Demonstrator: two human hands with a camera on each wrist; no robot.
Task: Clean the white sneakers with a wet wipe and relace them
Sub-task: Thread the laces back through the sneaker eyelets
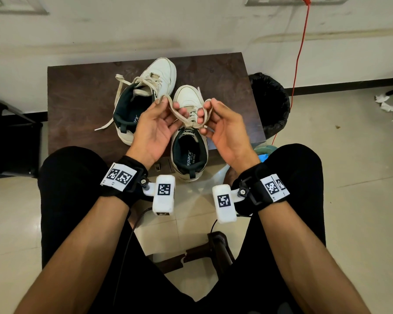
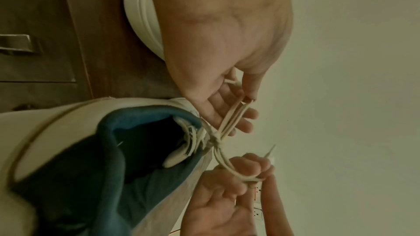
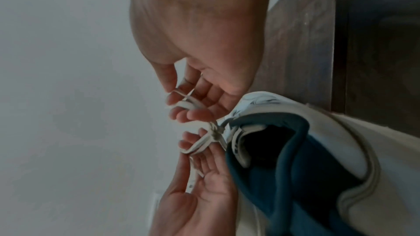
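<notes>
Two white sneakers with dark lining stand on a dark brown table (image 1: pixel 77 91). The far sneaker (image 1: pixel 159 71) has loose laces trailing left. The near sneaker (image 1: pixel 188 152) sits at the table's front edge, its lace tied in a knot (image 1: pixel 192 124) at the tongue. My left hand (image 1: pixel 169 105) pinches the left lace loop (image 2: pixel 232 114) between thumb and fingers. My right hand (image 1: pixel 210 105) pinches the right loop (image 3: pixel 188 101). Both hands are held palm up over the near sneaker (image 2: pixel 68 150), the loops drawn apart from the knot (image 3: pixel 214 132).
A black-lined bin (image 1: pixel 270 103) stands against the table's right side. A red cable (image 1: pixel 302 53) hangs down the wall behind it. Crumpled white wipes (image 1: pixel 390 107) lie on the floor at far right. A dark stand (image 1: pixel 9 143) sits left of the table.
</notes>
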